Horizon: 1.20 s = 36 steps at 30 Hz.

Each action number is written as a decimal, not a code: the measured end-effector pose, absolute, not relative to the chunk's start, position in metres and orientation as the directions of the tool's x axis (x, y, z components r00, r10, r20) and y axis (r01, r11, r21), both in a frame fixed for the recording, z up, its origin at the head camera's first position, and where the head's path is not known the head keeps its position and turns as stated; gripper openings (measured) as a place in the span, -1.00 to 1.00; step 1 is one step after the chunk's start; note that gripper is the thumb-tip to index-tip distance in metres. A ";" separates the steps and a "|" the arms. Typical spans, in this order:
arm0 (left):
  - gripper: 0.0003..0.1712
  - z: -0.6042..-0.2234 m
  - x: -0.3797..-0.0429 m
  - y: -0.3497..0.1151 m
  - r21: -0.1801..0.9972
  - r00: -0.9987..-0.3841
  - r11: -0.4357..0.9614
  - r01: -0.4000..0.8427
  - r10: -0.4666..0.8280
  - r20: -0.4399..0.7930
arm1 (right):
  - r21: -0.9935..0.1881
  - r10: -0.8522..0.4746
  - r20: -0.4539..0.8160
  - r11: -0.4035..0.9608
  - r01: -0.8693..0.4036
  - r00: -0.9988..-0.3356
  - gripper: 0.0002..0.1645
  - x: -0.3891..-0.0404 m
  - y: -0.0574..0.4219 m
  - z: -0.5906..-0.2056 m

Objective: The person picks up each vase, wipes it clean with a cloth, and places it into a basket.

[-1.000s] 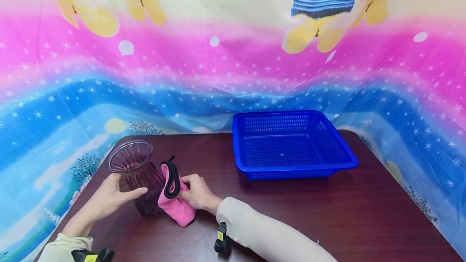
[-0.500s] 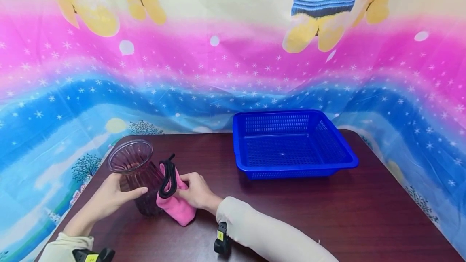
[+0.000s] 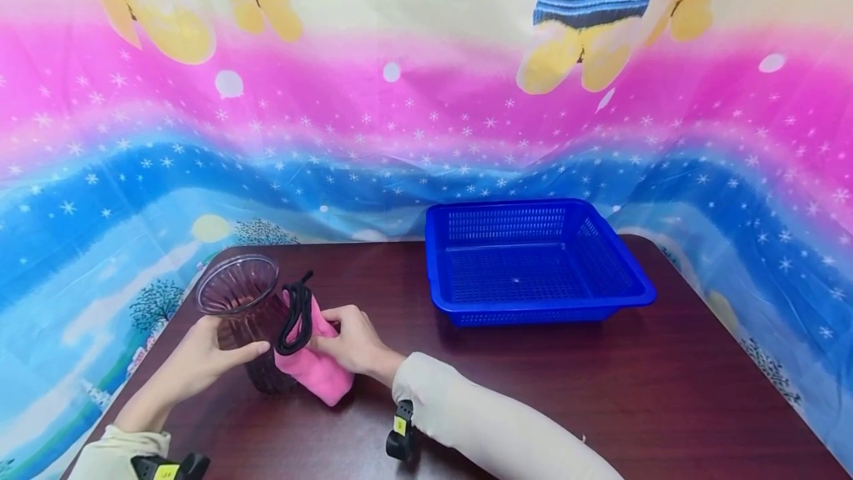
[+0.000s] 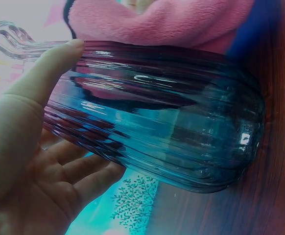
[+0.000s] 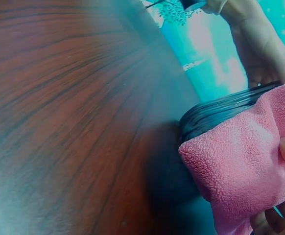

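A ribbed purple glass vase (image 3: 253,328) with a flared rim stands at the left of the table. My left hand (image 3: 203,358) grips it below the neck, thumb on the near side; the left wrist view shows the fingers round the glass (image 4: 181,122). In my right hand (image 3: 356,339) I hold a folded pink cloth (image 3: 323,375) with black edging. The cloth lies against the vase's right side and hides part of it. Close up in the right wrist view, the fluffy cloth (image 5: 235,166) covers some of the lower vase (image 5: 216,115).
A blue plastic basket (image 3: 533,310) with perforated walls sits at the back of the dark wooden table (image 3: 600,391), right of the middle. Behind the table hangs a printed backdrop (image 3: 373,124). Black wrist devices (image 3: 401,432) are strapped to both sleeves.
My right hand has shifted slightly left and away from me, carrying the cloth further across the vase. The cloth's black edging has moved left too. My left hand and the vase stay put.
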<state>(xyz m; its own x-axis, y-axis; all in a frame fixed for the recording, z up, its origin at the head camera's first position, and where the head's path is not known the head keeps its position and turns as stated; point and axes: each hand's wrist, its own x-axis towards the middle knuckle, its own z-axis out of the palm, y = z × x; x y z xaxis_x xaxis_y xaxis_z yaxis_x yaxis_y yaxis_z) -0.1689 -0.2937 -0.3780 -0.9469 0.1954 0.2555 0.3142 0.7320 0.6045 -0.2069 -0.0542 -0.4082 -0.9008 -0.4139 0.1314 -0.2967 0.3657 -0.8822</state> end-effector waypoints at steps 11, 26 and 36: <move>-0.31 -0.378 -0.168 -0.295 0.634 -0.926 0.676 0.374 0.239 0.292 | -0.888 -0.427 0.172 0.323 -0.327 -0.888 -0.77 -0.206 -0.057 -0.386; -0.26 -0.378 -0.169 -0.295 0.636 -0.917 0.664 0.394 0.240 0.318 | -0.901 -0.418 0.191 0.284 -0.327 -0.888 -0.79 -0.207 -0.062 -0.358; -0.29 -0.378 -0.169 -0.296 0.647 -0.924 0.660 0.381 0.242 0.297 | -0.827 -0.442 0.227 0.383 -0.412 -0.868 -0.73 -0.209 -0.063 -0.364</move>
<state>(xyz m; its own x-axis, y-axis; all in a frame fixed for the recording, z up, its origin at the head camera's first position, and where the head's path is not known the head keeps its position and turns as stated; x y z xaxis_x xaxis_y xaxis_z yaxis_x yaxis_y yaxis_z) -0.1690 -0.2958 -0.3780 -0.9236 0.2425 0.2969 0.3813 0.6601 0.6472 -0.2092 -0.0625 -0.3636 -0.8676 -0.4424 0.2271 -0.4119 0.3835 -0.8266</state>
